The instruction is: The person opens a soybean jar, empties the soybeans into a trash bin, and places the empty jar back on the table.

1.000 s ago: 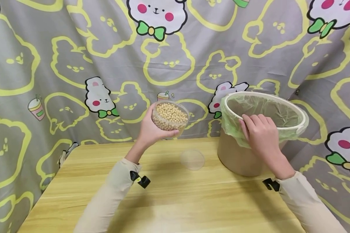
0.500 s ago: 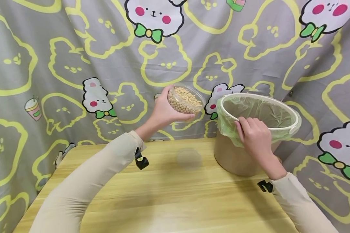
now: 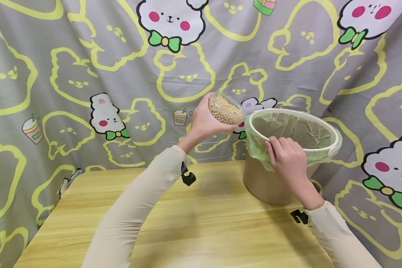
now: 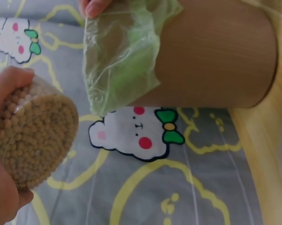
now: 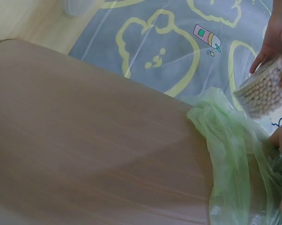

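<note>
My left hand [image 3: 206,118] grips a clear round plastic container [image 4: 40,136] filled with pale dried beans [image 3: 228,109], probably soybeans. The container is raised off the table and tilts to the right, its open top toward the trash can [image 3: 266,186]. It hangs just left of the can's rim in the head view. My right hand [image 3: 289,156] grips the near side of the white rim [image 3: 321,123], fingers curled over it. A light green plastic bag [image 3: 259,149] lines the brown can and folds over its outside.
A round clear lid [image 3: 215,185] lies flat on the wooden table [image 3: 201,223], left of the can. Behind the table hangs a grey curtain [image 3: 127,78] with yellow outlines and cartoon animals. The can stands at the table's right side.
My left hand has carried the container up and to the right, close to the can's rim, and tipped it further over. My right hand has kept its hold on the rim.
</note>
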Demonstrator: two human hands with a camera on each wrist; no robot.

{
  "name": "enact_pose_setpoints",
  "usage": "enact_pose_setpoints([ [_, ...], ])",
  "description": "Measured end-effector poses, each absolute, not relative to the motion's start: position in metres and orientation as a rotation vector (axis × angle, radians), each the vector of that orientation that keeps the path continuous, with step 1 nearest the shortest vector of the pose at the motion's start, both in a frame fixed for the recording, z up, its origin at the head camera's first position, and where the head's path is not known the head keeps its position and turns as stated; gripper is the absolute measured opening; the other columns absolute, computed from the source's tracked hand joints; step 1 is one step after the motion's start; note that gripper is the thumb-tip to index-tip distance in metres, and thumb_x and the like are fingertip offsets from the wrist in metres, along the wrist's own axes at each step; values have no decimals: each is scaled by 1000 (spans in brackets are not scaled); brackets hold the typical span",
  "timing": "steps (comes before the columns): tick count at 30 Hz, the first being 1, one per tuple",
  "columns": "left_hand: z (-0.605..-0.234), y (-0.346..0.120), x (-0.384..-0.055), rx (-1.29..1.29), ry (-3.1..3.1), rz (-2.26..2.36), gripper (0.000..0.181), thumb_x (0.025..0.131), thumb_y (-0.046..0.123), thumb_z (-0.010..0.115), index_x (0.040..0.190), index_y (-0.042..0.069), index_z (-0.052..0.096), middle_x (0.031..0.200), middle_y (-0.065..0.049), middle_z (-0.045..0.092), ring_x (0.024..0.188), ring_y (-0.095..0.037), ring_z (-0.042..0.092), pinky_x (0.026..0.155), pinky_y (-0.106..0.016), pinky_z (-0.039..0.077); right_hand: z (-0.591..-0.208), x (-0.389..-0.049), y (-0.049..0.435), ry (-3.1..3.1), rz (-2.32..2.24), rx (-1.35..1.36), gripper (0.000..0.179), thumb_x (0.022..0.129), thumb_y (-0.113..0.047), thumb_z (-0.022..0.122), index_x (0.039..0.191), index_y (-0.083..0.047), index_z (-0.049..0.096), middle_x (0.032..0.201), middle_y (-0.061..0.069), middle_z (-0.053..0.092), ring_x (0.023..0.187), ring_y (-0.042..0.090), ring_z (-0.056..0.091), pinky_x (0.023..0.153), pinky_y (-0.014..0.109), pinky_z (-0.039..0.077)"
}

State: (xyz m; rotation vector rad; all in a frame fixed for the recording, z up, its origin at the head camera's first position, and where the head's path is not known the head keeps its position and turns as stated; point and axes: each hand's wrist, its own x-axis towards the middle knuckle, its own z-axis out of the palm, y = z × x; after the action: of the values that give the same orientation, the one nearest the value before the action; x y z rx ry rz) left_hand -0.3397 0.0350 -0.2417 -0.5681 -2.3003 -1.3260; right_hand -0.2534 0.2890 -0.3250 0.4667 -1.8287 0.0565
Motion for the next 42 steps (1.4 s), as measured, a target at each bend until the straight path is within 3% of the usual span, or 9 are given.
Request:
enact_pose_setpoints([
  [9, -240, 64, -352, -599, -2382, -1166, 129, 51, 48, 99, 158, 19, 33, 149, -4, 51, 134, -23, 51, 106, -43, 50, -325, -253, 288, -1829, 70, 469, 22, 100, -16, 60, 94, 5, 65, 71, 18, 55, 62, 40, 52, 53, 50, 42],
  [17, -239, 80, -354, -599, -2428, -1024, 125, 53, 50, 98, 156, 18, 34, 145, -4, 53, 132, -22, 52, 101, -42, 53, -326, -250, 286, -1823, 63, 460, 20, 98, -15, 62, 93, 5, 64, 70, 18, 55, 61, 40, 52, 53, 50, 43],
  [42, -224, 87, -357, -682, -2525, -703, 130, 56, 53, 96, 159, 18, 26, 157, -4, 41, 142, -23, 42, 105, -42, 52, -325, -255, 287, -1818, 85, 484, 21, 99, -13, 61, 91, 6, 63, 69, 18, 54, 60, 40, 50, 53, 49, 41],
])
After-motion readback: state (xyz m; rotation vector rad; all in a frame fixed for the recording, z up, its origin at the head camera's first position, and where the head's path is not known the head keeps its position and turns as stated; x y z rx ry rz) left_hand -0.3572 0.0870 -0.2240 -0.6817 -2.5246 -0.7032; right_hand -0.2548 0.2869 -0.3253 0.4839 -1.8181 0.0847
